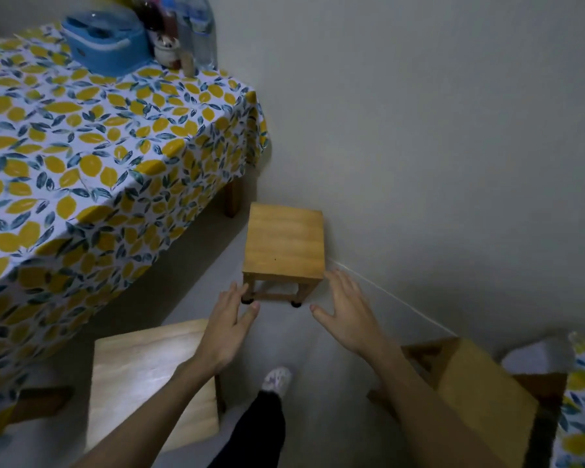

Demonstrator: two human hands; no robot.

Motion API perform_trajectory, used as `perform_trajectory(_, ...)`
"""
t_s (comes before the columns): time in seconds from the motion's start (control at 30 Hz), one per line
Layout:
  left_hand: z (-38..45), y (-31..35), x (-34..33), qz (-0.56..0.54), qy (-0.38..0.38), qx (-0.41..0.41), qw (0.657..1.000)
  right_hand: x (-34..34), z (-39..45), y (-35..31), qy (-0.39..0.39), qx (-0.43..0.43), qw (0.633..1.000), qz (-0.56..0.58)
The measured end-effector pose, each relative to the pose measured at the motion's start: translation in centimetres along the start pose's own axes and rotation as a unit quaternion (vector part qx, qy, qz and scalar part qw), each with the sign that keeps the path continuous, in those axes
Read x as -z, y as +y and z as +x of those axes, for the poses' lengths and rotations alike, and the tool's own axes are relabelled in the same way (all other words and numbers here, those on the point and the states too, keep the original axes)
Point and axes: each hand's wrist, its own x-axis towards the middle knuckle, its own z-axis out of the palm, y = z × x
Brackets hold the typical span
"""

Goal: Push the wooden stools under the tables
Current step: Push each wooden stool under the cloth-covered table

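Both my hands, left hand [228, 327] and right hand [347, 317], fingers spread and empty, flank the wall-side stool [284, 246] to shove it toward the table [81, 146].

A blue container [103, 45] sits far up and left of the hands, on a lemon-print cloth [81, 140]. Just right of it cluster clear bottles [196, 25] and a small jar [167, 52]. Below the hands, a patterned slipper [277, 380] rests on the pale floor [318, 417].
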Motion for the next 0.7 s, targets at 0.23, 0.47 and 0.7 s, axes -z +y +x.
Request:
perform_trajectory(0.23, 12.9, -0.6, -6.5, -0.021, 0.029, 0.066, 0.997, -0.7, 14.7, 8.7, -0.068, 0.049, 0.996, -0.012)
perform_trajectory(0.47, 25.3, -5.8, -13.2, 0.011, 0.059, 0.122, 0.991, -8.0, 27.3, 18.4, -0.143, 0.062, 0.988, -0.021)
perform_trajectory(0.7, 34.2, -12.1, -21.1, 0.175, 0.064, 0.196, 0.963, -16.6, 36.5, 26.9, -0.223, 0.148, 0.962, -0.060)
